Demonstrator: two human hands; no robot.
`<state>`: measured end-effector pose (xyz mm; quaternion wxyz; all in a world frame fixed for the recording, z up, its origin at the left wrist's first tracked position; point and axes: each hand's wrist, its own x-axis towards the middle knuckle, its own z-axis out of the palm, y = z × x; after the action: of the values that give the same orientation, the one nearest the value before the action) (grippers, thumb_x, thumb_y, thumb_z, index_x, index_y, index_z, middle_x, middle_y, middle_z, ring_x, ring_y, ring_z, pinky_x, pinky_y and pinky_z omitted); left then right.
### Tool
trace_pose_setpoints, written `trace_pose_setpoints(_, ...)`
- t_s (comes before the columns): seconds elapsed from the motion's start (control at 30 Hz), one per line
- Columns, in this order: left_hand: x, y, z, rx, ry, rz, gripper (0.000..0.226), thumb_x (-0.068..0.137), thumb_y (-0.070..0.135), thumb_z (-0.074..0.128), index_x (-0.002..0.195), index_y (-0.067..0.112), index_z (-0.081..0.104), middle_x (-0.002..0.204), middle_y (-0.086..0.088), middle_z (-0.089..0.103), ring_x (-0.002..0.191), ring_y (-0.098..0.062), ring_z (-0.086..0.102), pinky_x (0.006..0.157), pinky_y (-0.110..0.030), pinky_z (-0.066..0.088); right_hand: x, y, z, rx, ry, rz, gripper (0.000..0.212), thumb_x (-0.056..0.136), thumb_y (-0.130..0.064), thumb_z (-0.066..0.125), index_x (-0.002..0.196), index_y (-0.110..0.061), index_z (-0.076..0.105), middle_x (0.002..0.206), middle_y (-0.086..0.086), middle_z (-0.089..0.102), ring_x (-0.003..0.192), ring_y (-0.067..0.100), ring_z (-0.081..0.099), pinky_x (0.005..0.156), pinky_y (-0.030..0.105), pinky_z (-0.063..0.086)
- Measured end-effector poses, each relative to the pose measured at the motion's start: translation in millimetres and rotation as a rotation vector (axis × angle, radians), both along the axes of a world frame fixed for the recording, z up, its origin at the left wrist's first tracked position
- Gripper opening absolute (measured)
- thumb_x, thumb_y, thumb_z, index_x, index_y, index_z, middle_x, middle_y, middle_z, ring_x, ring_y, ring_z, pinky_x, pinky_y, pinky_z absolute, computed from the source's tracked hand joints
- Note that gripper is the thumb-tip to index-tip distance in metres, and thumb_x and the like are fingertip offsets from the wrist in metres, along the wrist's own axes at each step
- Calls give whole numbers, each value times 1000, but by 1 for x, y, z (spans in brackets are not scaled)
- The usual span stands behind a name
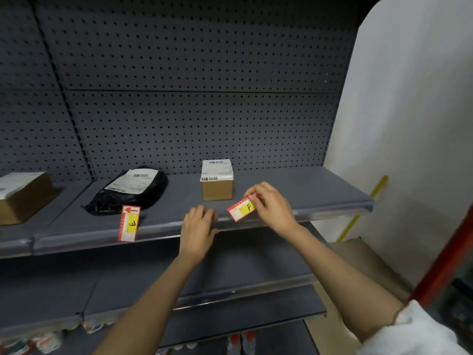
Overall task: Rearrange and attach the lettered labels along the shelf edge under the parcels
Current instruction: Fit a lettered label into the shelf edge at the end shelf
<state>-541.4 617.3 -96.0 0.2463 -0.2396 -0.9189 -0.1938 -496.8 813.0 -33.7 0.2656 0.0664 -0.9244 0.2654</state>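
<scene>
While our right hand pinches the tilted F label at centre frame, our empty, loosely curled left hand rests on the shelf edge just below-left.

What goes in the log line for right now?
right hand: holding F label | left hand: on shelf edge | E label: placed

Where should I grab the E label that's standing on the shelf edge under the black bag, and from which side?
Pinch the E label by its upper end, the part with the red arrow, coming from above and in front. It stands nearly upright with its lower end seated at the shelf edge, so the top is free. The black bag sits close behind it.
</scene>
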Motion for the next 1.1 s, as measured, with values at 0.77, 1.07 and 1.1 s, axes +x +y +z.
trace_pose_setpoints(0.77, 15, -43, 15, 230, 27, 103, 14, 78, 20, 70, 90, 17, 64, 84, -3, 62, 83, -23, 53, 72, -31, 35, -28, -53, -9, 310, 104, 201, 20, 89, -25, 56, 109, -22, 61, 110, -1, 59, 106, 19, 52, 93, 31, 35)
trace_pose_setpoints(1.07, 48, -185, 37, 164, 121, 334, 12, 78, 25, 60, 89, 19, 60, 79, -2, 62, 78, -27, 55, 69, -37, 40, -29, -179, -6, 342, 191, 492, 19, 92, -25, 52, 107, -20, 62, 108, 1, 63, 105, 21, 54, 91, 33, 35)
trace_pose_setpoints(1.1, 55, -205, 35, 154, 122, 366, 11, 79, 24, 61, 88, 18, 59, 79, -2, 62, 78, -27, 55, 69, -37, 40, -30, -199, -7, 342, 189, 524, 19, 92, -25, 52, 107, -20, 62, 109, 1, 62, 105, 21, 54, 90, 32, 35)
